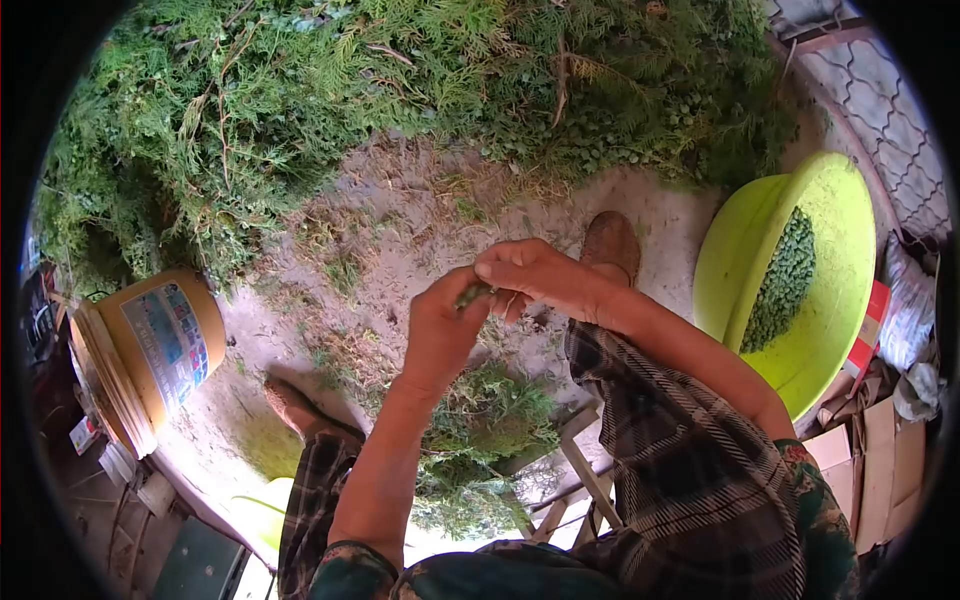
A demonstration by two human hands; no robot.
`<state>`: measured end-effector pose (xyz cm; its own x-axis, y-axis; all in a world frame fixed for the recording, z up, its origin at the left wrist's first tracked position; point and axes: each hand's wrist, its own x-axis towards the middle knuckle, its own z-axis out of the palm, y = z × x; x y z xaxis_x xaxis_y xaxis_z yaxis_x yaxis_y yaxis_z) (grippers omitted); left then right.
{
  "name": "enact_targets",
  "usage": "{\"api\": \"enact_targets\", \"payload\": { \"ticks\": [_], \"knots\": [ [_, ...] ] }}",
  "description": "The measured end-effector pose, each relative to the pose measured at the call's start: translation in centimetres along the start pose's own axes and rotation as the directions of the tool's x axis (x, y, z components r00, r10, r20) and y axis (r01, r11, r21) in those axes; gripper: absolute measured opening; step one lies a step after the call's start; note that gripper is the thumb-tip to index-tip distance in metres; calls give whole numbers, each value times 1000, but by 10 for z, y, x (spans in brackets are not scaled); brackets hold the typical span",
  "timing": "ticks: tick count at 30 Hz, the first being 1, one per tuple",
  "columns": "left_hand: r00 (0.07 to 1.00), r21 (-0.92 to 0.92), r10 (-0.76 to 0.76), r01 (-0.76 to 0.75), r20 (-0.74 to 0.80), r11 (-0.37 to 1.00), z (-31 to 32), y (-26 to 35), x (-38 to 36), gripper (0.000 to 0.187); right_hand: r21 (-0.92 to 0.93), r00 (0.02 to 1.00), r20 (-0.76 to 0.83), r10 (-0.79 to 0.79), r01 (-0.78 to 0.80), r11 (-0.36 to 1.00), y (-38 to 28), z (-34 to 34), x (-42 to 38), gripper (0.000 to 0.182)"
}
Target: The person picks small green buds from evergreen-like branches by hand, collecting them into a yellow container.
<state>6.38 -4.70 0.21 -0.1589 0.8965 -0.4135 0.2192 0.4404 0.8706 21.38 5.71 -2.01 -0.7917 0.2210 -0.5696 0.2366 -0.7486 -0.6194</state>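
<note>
My left hand [442, 318] is closed, curled around a few small green cones [470, 294] that show between the thumb and fingers. My right hand [522, 274] touches it from the right, its thumb and fingers pinched together at the left fingertips. Whatever the right fingers grip is hidden. To the right, a tilted lime-green basin [830, 250] contains a heap of similar small green cones [785, 285]. Cut evergreen branches [400, 70] are piled on the ground beyond my hands, and more green sprigs [490, 410] lie below them.
A yellow bucket [185, 335] with a printed label is at the left. Plant scraps litter the pale floor [390, 210] between my shoes. A wooden frame [590, 470] is close to my legs. Cardboard boxes [880, 465] and a plastic bag [905, 305] sit at the right.
</note>
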Motion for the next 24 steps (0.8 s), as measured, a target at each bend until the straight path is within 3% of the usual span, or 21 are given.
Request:
{"api": "enact_targets", "payload": {
  "ticks": [1,3,4,5,7,9,11,12,16,17,18,20,21,22,23,24],
  "knots": [
    [1000,2,-1,1,1,1000,2,-9,1,23,21,998,29,57,-58,998,3,-3,0,41],
    [978,93,93,-76,-186,993,0,-25,5,23,116,995,-35,95,-90,989,7,-4,-4,44],
    [950,-143,-208,178,-233,974,-15,-7,8,24,211,985,-96,142,-120,970,9,-5,-6,46],
    [923,-175,-135,75,-361,982,-27,-24,18,26,213,985,-93,146,-124,969,13,-9,-8,46],
    [901,-56,-166,156,-402,986,-55,-44,37,26,190,983,-167,77,-45,981,29,-22,-9,35],
    [884,-10,-165,179,-438,984,-69,-70,57,24,106,981,-164,103,-86,991,45,-32,-3,30],
    [884,363,81,105,-460,926,-72,-93,73,21,27,977,-169,134,-131,991,67,-45,3,25],
    [856,575,252,64,-452,816,-70,-97,78,19,-28,988,-126,94,-98,995,74,-48,6,21],
    [832,541,266,48,-486,840,-66,-91,79,21,-98,997,-82,1,-9,995,84,-54,8,15],
    [800,59,-97,163,-592,985,-63,-84,75,19,-98,997,-82,-2,-6,995,83,-52,7,15],
    [732,-436,-457,240,-505,867,-58,-64,71,18,-88,990,-141,33,-46,995,73,-45,4,14],
    [853,-637,-390,92,-347,766,-35,-6,54,19,-74,978,-195,68,-84,994,70,-39,1,14],
    [922,-647,-257,10,-289,763,-13,34,41,26,-12,980,-191,50,-54,998,71,-40,2,16],
    [990,-484,-68,-2,-126,875,4,70,28,25,48,982,-184,31,-23,999,70,-40,3,18],
    [989,-427,94,-37,112,903,15,87,20,33,42,985,-173,23,-16,999,68,-38,3,18],
    [951,-607,171,22,258,794,25,114,7,31,45,984,-176,19,-12,999,67,-36,2,18]
  ]
}}
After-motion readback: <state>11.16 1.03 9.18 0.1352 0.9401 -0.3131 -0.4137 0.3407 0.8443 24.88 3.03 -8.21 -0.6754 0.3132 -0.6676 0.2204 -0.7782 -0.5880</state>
